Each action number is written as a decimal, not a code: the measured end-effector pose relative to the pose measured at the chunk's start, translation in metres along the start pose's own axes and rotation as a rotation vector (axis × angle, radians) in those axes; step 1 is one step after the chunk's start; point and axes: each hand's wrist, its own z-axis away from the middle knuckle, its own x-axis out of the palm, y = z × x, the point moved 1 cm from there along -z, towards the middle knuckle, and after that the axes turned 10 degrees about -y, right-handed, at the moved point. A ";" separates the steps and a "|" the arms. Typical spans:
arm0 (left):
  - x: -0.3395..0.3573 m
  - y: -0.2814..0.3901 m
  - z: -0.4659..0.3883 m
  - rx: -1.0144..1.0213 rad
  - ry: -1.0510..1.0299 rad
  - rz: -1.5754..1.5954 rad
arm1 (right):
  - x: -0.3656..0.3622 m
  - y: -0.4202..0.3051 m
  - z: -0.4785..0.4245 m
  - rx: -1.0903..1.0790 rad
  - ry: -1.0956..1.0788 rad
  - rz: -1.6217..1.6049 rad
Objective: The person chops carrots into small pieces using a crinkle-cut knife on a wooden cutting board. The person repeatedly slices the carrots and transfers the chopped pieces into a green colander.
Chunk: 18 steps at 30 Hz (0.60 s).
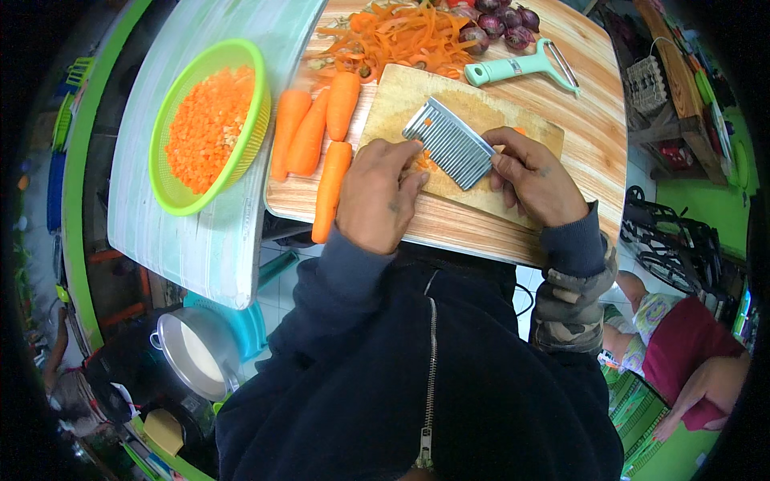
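Note:
My right hand (532,174) grips a metal crinkle cutter (451,144) at one end, its ridged blade lying tilted over the wooden cutting board (400,99). A carrot bit clings to the blade. On the board's left side rests my left hand (382,192), thumb and forefinger apart beside small carrot pieces (426,162) near the blade. Just left of that hand lies a peeled carrot (332,189). Several more peeled carrots (307,138) are grouped above it on the wood-patterned table (481,237).
A green plastic basket (263,114) of diced carrot stands on the pale table (138,228) at left. Carrot peelings (403,36), red onions (490,25) and a mint-green peeler (511,67) lie beyond the board. A metal pot (198,355) sits low left; another person (686,355) is at right.

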 end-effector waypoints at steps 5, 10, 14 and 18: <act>-0.017 0.002 -0.003 0.112 0.024 -0.241 | 0.002 0.005 0.021 -0.057 0.058 -0.005; -0.008 0.001 -0.016 0.185 -0.069 -0.402 | 0.003 0.003 0.048 0.035 0.211 -0.188; -0.009 0.007 -0.013 0.180 -0.138 -0.291 | 0.009 0.021 0.061 0.096 0.281 -0.258; -0.011 0.007 -0.009 0.134 -0.126 -0.124 | 0.032 0.027 0.068 0.085 0.270 -0.281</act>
